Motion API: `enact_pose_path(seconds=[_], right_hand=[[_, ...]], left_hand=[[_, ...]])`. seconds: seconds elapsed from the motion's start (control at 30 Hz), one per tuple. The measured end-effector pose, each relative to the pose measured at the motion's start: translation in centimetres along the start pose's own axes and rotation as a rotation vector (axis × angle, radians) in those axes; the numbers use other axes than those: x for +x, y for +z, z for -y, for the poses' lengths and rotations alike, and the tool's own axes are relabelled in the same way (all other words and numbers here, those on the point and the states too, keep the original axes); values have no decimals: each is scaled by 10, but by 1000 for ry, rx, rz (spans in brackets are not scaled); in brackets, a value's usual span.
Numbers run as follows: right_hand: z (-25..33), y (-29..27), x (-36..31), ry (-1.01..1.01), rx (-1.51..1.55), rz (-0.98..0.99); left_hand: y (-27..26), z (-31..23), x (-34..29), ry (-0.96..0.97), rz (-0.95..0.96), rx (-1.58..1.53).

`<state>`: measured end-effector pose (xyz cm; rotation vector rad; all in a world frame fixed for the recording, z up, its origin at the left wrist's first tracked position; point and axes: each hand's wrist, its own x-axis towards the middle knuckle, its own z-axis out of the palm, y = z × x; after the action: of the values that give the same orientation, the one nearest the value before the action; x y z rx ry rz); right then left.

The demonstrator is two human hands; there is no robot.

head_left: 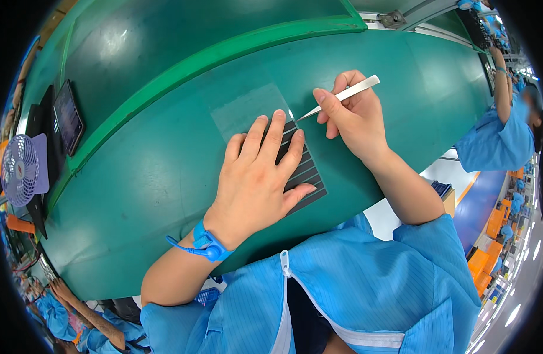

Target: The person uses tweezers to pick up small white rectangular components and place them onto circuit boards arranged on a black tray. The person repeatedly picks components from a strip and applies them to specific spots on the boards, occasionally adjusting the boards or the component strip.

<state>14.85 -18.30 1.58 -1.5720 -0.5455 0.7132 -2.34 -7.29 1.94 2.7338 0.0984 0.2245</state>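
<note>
Tweezers (356, 88) in my right hand (361, 121), left hand (248, 177) spread over some black strips (308, 171).

So my right thumb and fingers are pinching the tweezers, pointy end aimed down-left at the top end of the strips, right by my left fingertips; can't tell if the tip is actually touching. Left hand's open, palm down, fingers fanned out over the strips, which sit in a stacked row on the green table (135, 200) in front of me. A clear sheet (242, 109) lies flat just past them, partly under my fingers. Got a blue wrist strap (209, 243) on my left wrist, and a purple fan (22, 168) and dark tablet (69, 117) are way over to the left.
</note>
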Motion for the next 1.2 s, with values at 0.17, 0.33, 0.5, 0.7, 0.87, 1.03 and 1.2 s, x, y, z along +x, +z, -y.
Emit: enact_pose_path(seconds=[0.17, 0.33, 0.5, 0.7, 0.87, 1.03, 1.2], right_hand=[[1, -4, 2, 38, 18, 4], [0, -2, 2, 20, -12, -2], [0, -1, 2, 14, -13, -5], [-2, -6, 2, 22, -31, 37], [-2, -6, 2, 9, 49, 14], [-11, -13, 12, -17, 262, -15], [-14, -24, 26, -100, 451, -76]], left_hand=[[-2, -1, 0, -4, 7, 3], [-2, -1, 1, -6, 12, 4], [-2, -2, 1, -6, 10, 1], [0, -2, 1, 4, -2, 1], [1, -2, 1, 20, -4, 22], [2, -2, -2, 48, -41, 54], [5, -2, -5, 56, -104, 38]])
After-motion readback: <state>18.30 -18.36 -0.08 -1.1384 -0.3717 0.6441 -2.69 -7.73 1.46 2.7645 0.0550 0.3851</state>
